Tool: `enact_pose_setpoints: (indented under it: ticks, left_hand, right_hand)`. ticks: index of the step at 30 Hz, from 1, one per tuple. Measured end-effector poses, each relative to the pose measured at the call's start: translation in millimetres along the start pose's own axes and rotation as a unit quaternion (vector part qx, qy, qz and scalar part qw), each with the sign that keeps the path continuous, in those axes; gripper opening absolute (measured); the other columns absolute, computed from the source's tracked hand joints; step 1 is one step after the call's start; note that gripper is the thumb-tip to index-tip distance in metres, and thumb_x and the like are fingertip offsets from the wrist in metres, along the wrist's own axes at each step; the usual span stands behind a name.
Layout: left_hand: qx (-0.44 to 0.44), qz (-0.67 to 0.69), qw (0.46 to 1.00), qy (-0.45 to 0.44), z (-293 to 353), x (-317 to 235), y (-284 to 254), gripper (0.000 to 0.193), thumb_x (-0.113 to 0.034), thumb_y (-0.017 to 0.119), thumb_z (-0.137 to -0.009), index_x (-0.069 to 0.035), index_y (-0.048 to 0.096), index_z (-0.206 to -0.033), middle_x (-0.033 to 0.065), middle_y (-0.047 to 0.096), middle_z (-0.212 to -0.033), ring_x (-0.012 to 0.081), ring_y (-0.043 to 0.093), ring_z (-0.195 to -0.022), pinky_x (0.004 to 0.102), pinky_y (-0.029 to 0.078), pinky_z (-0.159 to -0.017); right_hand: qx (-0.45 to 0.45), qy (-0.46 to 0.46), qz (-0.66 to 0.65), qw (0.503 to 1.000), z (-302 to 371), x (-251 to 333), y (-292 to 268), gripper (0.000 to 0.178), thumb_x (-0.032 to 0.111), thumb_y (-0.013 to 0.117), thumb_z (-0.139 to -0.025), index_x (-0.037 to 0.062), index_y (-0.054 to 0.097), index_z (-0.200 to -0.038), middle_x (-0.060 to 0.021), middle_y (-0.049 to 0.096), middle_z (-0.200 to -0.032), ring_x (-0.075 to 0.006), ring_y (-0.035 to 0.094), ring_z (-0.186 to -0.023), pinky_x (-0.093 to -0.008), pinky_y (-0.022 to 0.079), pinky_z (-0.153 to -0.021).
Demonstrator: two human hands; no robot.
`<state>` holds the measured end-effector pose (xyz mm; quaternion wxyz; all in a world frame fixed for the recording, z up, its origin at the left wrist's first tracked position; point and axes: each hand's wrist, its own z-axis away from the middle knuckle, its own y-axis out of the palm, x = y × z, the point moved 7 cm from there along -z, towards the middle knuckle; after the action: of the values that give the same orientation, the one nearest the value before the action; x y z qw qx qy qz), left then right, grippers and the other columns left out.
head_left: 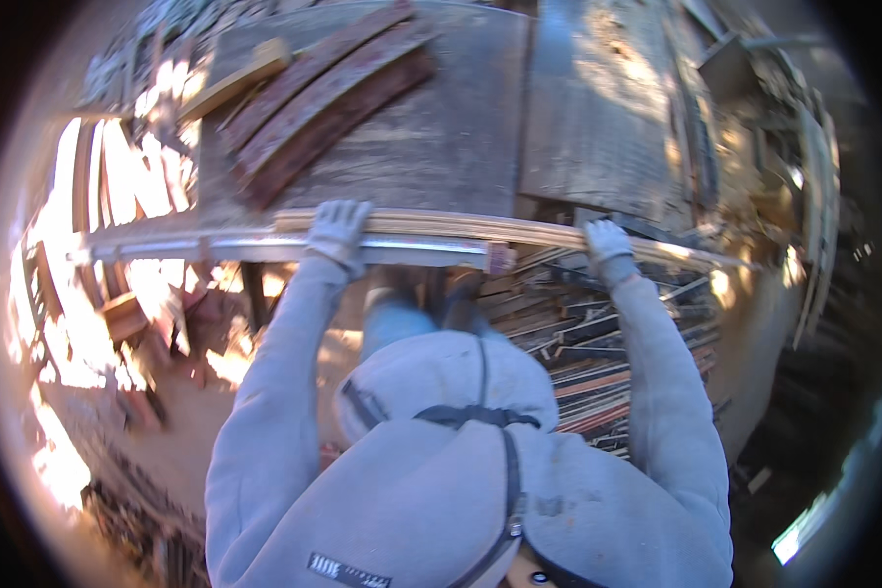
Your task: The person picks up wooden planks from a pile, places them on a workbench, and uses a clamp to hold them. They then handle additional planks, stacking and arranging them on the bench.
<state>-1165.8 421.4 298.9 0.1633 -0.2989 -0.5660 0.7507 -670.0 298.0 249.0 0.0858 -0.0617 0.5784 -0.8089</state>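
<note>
My left hand (pixel 337 235), in a pale glove, has its fingers curled over the left part of a long bundle of thin wooden boards (pixel 461 224). Farther right along the same boards, my gloved right hand (pixel 607 241) is closed round them. The boards lie crosswise before me at the near edge of a dark sheet-topped surface. Just on my side of them runs a long shiny metal-looking bar (pixel 416 252), passing beside my left wrist and ending in a reddish-brown block (pixel 501 259). Whether the left hand also touches that bar is hidden.
Reddish-brown beams (pixel 338 108) and a lighter wood piece (pixel 237 78) rest on the dark sheet (pixel 441 162). A second sheet (pixel 598 147) adjoins at right. Piled strips (pixel 598 392) lie low by my right arm. Sunlit scrap wood (pixel 118 314) stands at left.
</note>
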Motion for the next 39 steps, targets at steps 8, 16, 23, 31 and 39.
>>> enact_pose_setpoints:
  ticks: [8, 16, 23, 31, 39]
  left_hand:
    - [0.025, -0.099, 0.994, -0.041, -29.9, 37.2, 22.4, 0.089, -0.024, 0.075, -0.068, -0.008, 0.046, -0.151, 0.015, 0.055, -0.137, 0.0324, 0.05, -0.134, 0.0453, 0.031, -0.123]
    - [-0.035, -0.141, 0.988, -0.044, -38.0, 40.5, 29.5, 0.094, -0.028, 0.081, -0.066, -0.009, 0.045, -0.15, 0.0149, 0.054, -0.136, 0.0329, 0.05, -0.133, 0.0444, 0.035, -0.121]
    - [-0.02, -0.139, 0.989, -0.039, -41.6, 44.9, 35.3, 0.092, -0.026, 0.081, -0.066, -0.009, 0.045, -0.149, 0.0143, 0.055, -0.133, 0.0325, 0.051, -0.131, 0.0436, 0.036, -0.119]
    - [-0.075, -0.127, 0.989, -0.024, -45.8, 48.3, 37.8, 0.089, -0.02, 0.08, -0.062, -0.007, 0.051, -0.144, 0.0142, 0.058, -0.128, 0.0349, 0.055, -0.125, 0.0452, 0.045, -0.109]
    - [-0.03, -0.164, 0.983, -0.071, -48.3, 48.6, 40.2, 0.109, -0.043, 0.089, -0.06, -0.01, 0.044, -0.154, 0.0141, 0.055, -0.138, 0.0333, 0.052, -0.134, 0.0439, 0.038, -0.117]
  right_hand:
    - [-0.118, 0.073, 0.087, 0.987, -59.0, 23.2, 0.9, 0.019, 0.01, 0.059, -0.091, 0.008, 0.061, -0.11, -0.0165, 0.063, -0.108, -0.0345, 0.063, -0.105, -0.0466, 0.051, -0.094]
    - [-0.147, 0.091, 0.168, 0.971, -81.3, 12.5, 13.4, 0.024, 0.012, 0.063, -0.09, 0.0072, 0.061, -0.113, -0.0171, 0.065, -0.113, -0.0332, 0.062, -0.11, -0.0453, 0.05, -0.096]
    - [-0.074, 0.066, 0.189, 0.977, -91.6, 12.0, 14.7, 0.032, 0.013, 0.068, -0.084, 0.0057, 0.063, -0.115, -0.0165, 0.065, -0.112, -0.0324, 0.063, -0.111, -0.044, 0.05, -0.094]
    - [-0.124, 0.072, 0.127, 0.981, -104.7, 5.0, 16.6, 0.04, 0.008, 0.073, -0.075, 0.0065, 0.062, -0.113, -0.0196, 0.065, -0.114, -0.0364, 0.062, -0.112, -0.0457, 0.05, -0.096]
    - [-0.077, 0.075, 0.106, 0.988, -28.5, 31.1, 54.2, 0.038, 0.007, 0.071, -0.079, 0.0086, 0.06, -0.115, -0.0157, 0.064, -0.111, -0.0342, 0.062, -0.11, -0.0466, 0.05, -0.098]
